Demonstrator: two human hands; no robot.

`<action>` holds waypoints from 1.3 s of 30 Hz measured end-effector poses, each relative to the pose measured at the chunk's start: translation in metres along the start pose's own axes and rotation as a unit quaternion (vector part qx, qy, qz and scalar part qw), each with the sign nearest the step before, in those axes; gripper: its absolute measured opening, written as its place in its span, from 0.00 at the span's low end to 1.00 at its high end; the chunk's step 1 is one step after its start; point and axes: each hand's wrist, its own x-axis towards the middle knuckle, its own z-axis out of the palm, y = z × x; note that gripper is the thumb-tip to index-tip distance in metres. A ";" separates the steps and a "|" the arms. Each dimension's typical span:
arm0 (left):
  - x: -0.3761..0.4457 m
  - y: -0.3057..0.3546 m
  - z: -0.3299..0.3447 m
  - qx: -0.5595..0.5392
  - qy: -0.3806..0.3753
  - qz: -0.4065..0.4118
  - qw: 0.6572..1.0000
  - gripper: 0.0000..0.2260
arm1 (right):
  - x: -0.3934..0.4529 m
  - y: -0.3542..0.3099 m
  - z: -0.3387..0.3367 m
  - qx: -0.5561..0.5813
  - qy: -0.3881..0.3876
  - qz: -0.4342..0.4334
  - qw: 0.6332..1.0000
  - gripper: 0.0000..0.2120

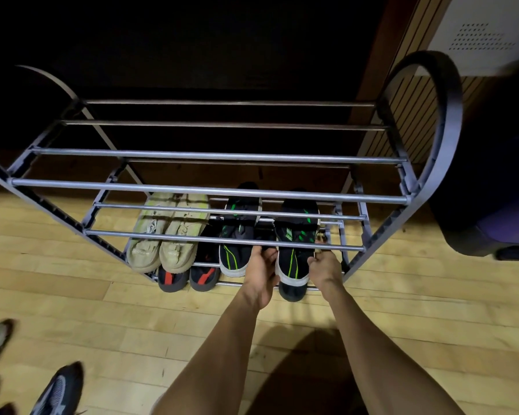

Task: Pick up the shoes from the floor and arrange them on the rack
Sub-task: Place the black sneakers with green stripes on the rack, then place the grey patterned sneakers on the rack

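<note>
Below, both hands gripping one black-and-green shoe on the rack; left hand fingers curling round its side, right hand pinching the other.

No text, brand, number or sign can be read anywhere in the head view. The beige shoes on the rack, at about ten o'clock from the picture's middle, carry small marks near their toes, too blurred to make out. The black-and-green shoes at about four o'clock show only green stripes, no lettering. The white panel at two o'clock bears a pattern of small perforations, not writing. The black-and-red shoes at about six o'clock show plain red patches only.
</note>
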 end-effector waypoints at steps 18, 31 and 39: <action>-0.098 0.042 -0.042 0.209 0.062 0.191 0.957 0.16 | -0.067 -0.004 -0.040 0.007 -0.073 -0.082 0.994 0.12; -0.297 0.097 -0.096 0.179 0.123 0.399 0.891 0.16 | -0.222 -0.094 -0.096 0.101 -0.113 -0.200 0.968 0.22; -0.406 0.094 -0.140 0.166 0.147 0.447 0.867 0.16 | -0.339 -0.120 -0.087 0.065 -0.136 -0.324 0.934 0.27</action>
